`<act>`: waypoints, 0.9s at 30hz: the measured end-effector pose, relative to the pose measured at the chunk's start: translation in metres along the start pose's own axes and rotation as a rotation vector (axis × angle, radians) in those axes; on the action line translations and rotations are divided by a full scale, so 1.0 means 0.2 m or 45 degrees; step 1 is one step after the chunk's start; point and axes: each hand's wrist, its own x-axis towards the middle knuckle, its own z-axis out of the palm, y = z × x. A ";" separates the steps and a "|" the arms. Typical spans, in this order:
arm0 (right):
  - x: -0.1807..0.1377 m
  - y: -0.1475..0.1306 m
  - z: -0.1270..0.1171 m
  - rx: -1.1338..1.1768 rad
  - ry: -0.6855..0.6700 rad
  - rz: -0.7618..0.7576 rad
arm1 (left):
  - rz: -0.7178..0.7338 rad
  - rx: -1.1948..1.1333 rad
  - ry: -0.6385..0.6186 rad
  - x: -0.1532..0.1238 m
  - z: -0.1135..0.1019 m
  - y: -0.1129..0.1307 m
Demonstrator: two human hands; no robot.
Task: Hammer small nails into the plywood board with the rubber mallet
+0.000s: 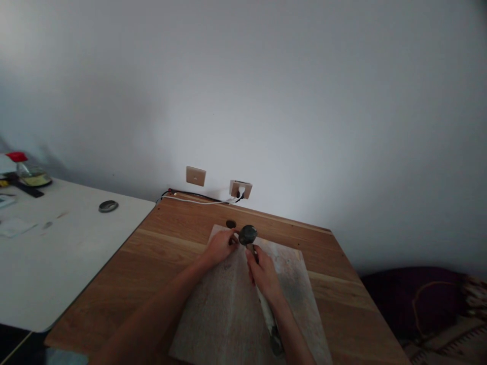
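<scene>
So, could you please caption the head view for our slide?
Right hand grips a dark-headed tool over a board, left hand close by.

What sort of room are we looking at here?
Likely a room in a home: a wooden tabletop by a plain wall, a socket with plugs in it, and patterned fabric at the right.

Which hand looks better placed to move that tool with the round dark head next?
Probably the right hand: it already grips the tool just below its round head. The left hand is beside the head, near the board's far edge.
</scene>
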 end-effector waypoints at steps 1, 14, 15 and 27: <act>0.00 0.00 0.00 0.003 0.002 0.006 | 0.002 0.001 0.010 0.00 0.01 0.00; -0.01 -0.01 -0.01 -0.002 0.041 0.027 | -0.010 -0.181 -0.055 0.01 -0.02 0.02; -0.02 0.00 -0.01 -0.005 0.041 0.034 | -0.005 -0.206 -0.065 0.01 -0.02 0.02; -0.01 0.00 0.00 -0.007 0.026 0.037 | 0.075 -0.158 -0.017 0.01 0.02 -0.03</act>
